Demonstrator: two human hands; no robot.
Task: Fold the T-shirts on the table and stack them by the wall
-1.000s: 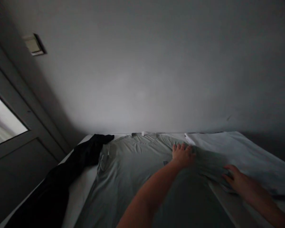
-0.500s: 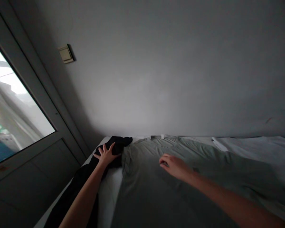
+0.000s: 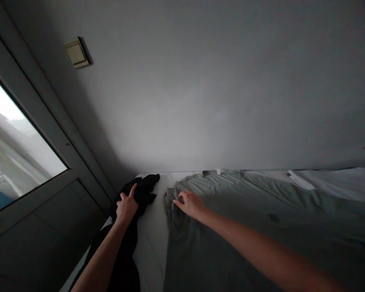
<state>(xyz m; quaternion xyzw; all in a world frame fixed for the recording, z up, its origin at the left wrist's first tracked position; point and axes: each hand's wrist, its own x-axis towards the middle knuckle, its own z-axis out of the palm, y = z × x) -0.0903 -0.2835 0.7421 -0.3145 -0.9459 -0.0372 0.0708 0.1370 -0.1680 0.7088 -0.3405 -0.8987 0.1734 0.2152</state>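
Observation:
My left hand rests on a bunched black garment at the left of the bed or table. Its index finger points away from me and the other visible fingers are bent but apart; the thumb is hidden. A grey-green T-shirt lies spread out to the right, its collar towards the wall. Over its left shoulder and crumpled sleeve is my right hand, fingers curled with a gap between thumb and forefinger. No cloth shows in that gap; whether the fingertips touch the sleeve I cannot tell.
A strip of white surface shows between the two garments. White cloth lies at the far right against the grey wall. A door with a glass pane stands left, and a light switch is on the wall.
My left hand has shifted left with the black garment, widening the strip beside the shirt, and its fingers are less spread. My right hand has moved left to the sleeve. The view has shifted slightly.

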